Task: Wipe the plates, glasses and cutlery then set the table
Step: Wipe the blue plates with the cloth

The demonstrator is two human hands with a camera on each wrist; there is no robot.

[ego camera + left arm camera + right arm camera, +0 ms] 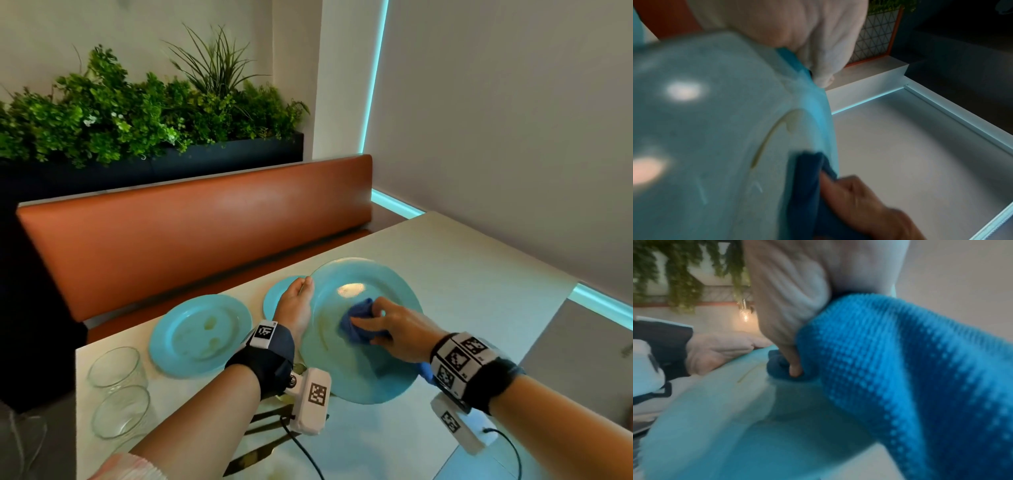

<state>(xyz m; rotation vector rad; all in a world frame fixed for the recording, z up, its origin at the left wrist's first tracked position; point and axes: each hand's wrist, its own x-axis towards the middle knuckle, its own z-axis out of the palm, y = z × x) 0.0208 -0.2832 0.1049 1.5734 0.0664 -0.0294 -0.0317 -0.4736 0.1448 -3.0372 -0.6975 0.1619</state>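
Note:
My left hand point(298, 301) grips the left rim of a large light-blue plate point(387, 281), held tilted above the table. My right hand point(387, 329) holds a bunched blue cloth point(358, 320) and presses it on the plate's face. A yellowish curved smear point(772, 134) shows on the plate beside the blue cloth point(807, 178). In the right wrist view the blue cloth point(910, 369) hangs from my palm over the plate point(725, 426), with the left hand point(715, 352) at its far rim. A second dirty blue plate point(200, 334) lies flat to the left. A third plate point(274, 298) peeks out behind my left hand.
Two clear glasses point(114, 366) point(121, 411) stand at the table's near-left corner. Dark cutlery point(260, 442) lies under my left forearm. An orange bench point(191, 233) runs along the far side, with a planter point(137, 113) behind. The white table point(479, 274) stretches right to the wall.

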